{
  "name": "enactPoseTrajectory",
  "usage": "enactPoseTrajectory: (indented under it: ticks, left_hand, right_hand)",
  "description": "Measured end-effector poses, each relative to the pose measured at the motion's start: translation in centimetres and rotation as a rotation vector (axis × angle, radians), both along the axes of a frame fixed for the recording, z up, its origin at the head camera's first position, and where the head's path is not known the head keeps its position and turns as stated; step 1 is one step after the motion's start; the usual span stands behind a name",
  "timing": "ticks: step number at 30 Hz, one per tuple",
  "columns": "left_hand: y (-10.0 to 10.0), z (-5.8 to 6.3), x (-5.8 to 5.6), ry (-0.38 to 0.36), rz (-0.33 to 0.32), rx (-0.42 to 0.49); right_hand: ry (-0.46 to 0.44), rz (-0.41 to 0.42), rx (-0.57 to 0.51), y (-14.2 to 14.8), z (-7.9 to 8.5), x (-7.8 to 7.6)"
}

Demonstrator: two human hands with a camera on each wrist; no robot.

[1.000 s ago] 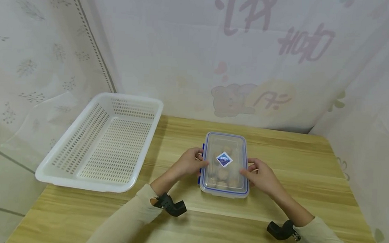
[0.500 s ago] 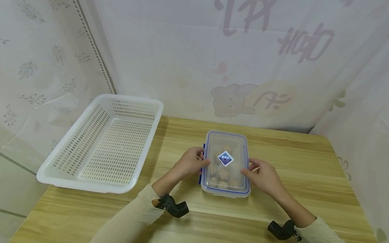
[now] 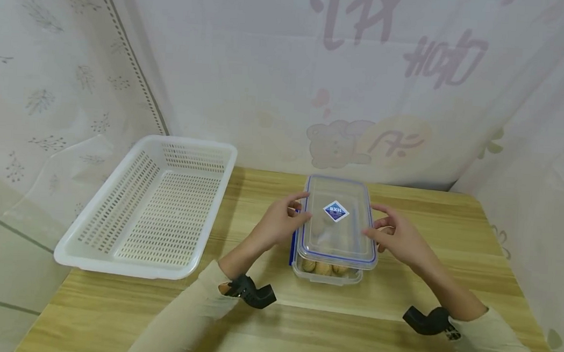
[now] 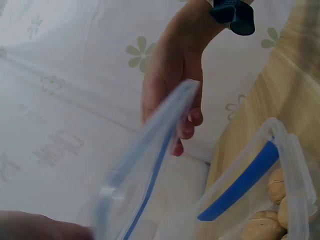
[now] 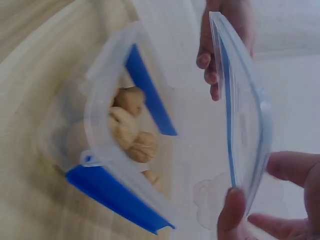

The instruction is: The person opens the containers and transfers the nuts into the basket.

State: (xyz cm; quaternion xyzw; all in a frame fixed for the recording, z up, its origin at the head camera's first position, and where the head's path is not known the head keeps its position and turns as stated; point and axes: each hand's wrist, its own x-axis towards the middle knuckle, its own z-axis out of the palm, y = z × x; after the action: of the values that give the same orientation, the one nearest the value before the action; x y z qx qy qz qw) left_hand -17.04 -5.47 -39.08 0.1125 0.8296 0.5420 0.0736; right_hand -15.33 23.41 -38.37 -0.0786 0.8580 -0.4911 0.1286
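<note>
A clear lid [image 3: 338, 236] with a blue seal and a diamond label hangs above its container [image 3: 326, 278], apart from it in both wrist views. My left hand [image 3: 279, 219] grips the lid's left edge, thumb on top. At the opposite edge my right hand [image 3: 399, 239] pinches it, and in the right wrist view the fingers [image 5: 232, 207] lie on both faces of the lid. Inside the clear plastic container sit several walnuts [image 5: 125, 125]. Blue side clips [image 5: 117, 200] hang folded outward on the container. Much of the container is hidden under the lid in the head view.
A white perforated plastic basket [image 3: 206, 230] stands to the left on the wooden table [image 3: 330, 335]. Pale printed curtains [image 3: 258, 88] close off the back and both sides. Each wrist wears a black camera mount [image 3: 425, 320].
Both hands have raised the lid off the container and moved it slightly away and to the right. The walnuts now show uncovered at the near end. The basket has stayed put.
</note>
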Motion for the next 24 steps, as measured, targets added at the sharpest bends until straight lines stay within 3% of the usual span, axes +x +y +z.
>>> enactPoseTrajectory:
  ticks: [4,7,10,15,20,22,24]
  left_hand:
    - [0.1,1.1,-0.4,0.060,0.001,0.013]
    - [0.3,1.9,-0.7,0.138,-0.013,-0.002]
    - [0.6,2.5,-1.3,0.249,-0.020,-0.025]
    - [1.3,3.3,-2.3,0.394,0.003,-0.095]
    - [1.9,3.9,-3.0,0.418,0.012,-0.191]
    - [2.2,4.1,-3.2,0.388,-0.022,-0.205]
    - [2.5,4.2,-3.4,0.310,-0.078,-0.171]
  right_hand:
    - [0.006,0.010,-0.131,0.5,1.0,-0.2]
    - [0.064,0.003,-0.193,0.6,1.4,-0.3]
    - [0.174,-0.024,-0.176,0.6,1.7,-0.4]
    - [0.354,-0.100,-0.051,0.8,2.1,-0.9]
    - [0.412,-0.147,0.093,1.6,2.8,-1.4]
    - [0.388,-0.145,0.123,2.1,3.0,-1.6]
    - [0.349,-0.140,0.147,2.5,3.3,-1.9]
